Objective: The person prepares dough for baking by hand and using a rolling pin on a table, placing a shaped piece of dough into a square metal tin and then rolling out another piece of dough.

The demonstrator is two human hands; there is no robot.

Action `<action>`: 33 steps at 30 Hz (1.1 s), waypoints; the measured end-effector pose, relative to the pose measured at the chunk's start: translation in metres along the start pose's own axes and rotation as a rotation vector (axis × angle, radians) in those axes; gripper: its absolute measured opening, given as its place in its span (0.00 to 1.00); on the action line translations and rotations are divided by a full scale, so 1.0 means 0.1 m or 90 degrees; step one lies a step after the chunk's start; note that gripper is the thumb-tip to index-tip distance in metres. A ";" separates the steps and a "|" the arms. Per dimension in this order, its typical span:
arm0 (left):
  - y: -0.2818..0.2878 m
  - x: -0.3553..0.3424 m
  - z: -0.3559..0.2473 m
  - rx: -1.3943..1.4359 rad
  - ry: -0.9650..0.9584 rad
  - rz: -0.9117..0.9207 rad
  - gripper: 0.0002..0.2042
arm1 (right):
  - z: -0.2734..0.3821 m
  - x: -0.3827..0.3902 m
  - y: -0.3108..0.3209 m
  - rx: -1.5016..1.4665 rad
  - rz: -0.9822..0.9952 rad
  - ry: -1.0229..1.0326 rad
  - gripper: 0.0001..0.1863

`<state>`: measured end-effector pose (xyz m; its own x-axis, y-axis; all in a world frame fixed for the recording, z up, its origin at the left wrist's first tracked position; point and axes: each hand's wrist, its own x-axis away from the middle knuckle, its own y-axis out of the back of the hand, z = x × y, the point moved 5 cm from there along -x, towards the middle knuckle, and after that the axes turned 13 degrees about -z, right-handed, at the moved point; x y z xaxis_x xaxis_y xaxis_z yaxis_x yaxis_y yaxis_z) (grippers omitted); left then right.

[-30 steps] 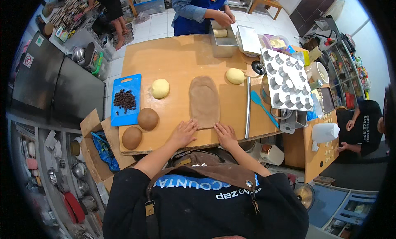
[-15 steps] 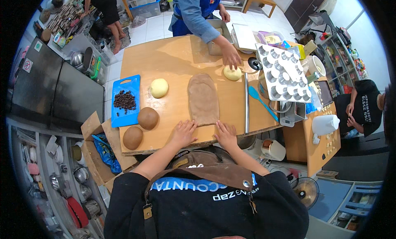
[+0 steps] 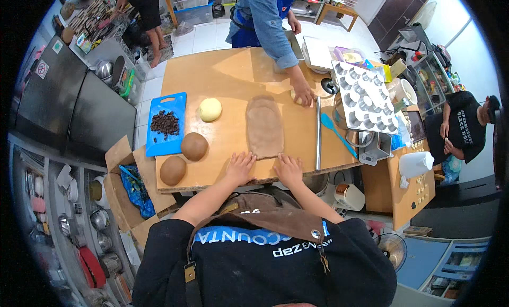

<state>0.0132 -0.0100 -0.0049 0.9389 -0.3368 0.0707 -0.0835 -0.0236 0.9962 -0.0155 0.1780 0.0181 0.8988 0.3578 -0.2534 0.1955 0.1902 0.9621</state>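
Observation:
A flattened brown sheet of dough (image 3: 265,128) lies lengthwise on the wooden table, rounded at its far end. My left hand (image 3: 241,168) rests at its near left corner, fingers stretched out. Opposite it, my right hand (image 3: 289,169) is at the near right corner, its fingers also extended. Both sets of fingertips meet the dough's near edge. To the left sit two brown dough balls, one (image 3: 194,147) beside the other (image 3: 173,170), and a pale yellow dough ball (image 3: 210,110). Across the table, a co-worker's hand (image 3: 302,91) partly covers a second yellow dough ball (image 3: 294,96).
A blue cutting board (image 3: 168,140) with dark chocolate pieces (image 3: 165,124) lies at left. A metal rolling pin (image 3: 318,142), a blue spatula (image 3: 339,134) and a muffin tray (image 3: 366,97) are at right. An open cardboard box (image 3: 119,164) stands beside the table.
The co-worker's hand has come down over the far yellow dough ball and covers more of it. My hands stay at the near edge of the brown dough; the view has shifted slightly.

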 end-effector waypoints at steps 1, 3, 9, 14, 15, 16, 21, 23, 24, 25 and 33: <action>-0.01 0.01 -0.02 0.000 -0.001 0.001 0.43 | -0.02 0.04 -0.03 0.000 0.001 -0.001 0.30; -0.02 0.01 -0.01 -0.005 -0.004 0.012 0.43 | -0.01 0.07 -0.04 0.006 0.015 0.008 0.30; 0.06 0.01 -0.05 -0.042 -0.021 -0.020 0.43 | 0.04 0.10 0.10 0.026 -0.006 0.051 0.27; 0.05 -0.05 -0.07 -0.017 -0.017 0.004 0.42 | 0.01 -0.06 0.06 0.067 0.153 -0.010 0.30; 0.03 -0.05 -0.08 -0.016 -0.015 0.008 0.41 | 0.00 -0.05 0.05 0.061 0.079 -0.002 0.29; 0.00 -0.05 -0.09 -0.013 -0.016 0.011 0.41 | -0.02 0.04 0.01 0.062 0.083 -0.002 0.29; -0.03 -0.02 -0.04 -0.023 -0.021 -0.014 0.41 | 0.01 0.09 0.07 0.049 0.076 0.038 0.28; -0.08 0.01 -0.06 -0.028 -0.015 -0.008 0.41 | 0.10 0.06 0.07 0.025 0.074 0.017 0.28; -0.09 0.01 -0.07 -0.031 -0.011 -0.003 0.41 | 0.12 0.04 0.07 0.004 0.071 -0.004 0.28; -0.10 -0.02 -0.08 -0.029 -0.013 -0.003 0.41 | 0.12 0.02 0.02 0.005 0.072 -0.006 0.28; 0.09 -0.03 -0.09 0.012 0.027 0.040 0.42 | 0.26 0.06 0.08 0.046 0.113 0.019 0.27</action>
<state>0.0125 -0.0007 0.0045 0.9447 -0.2986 0.1353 -0.1485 -0.0219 0.9887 0.0014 0.1582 0.0267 0.9100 0.4065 -0.0814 0.0638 0.0567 0.9963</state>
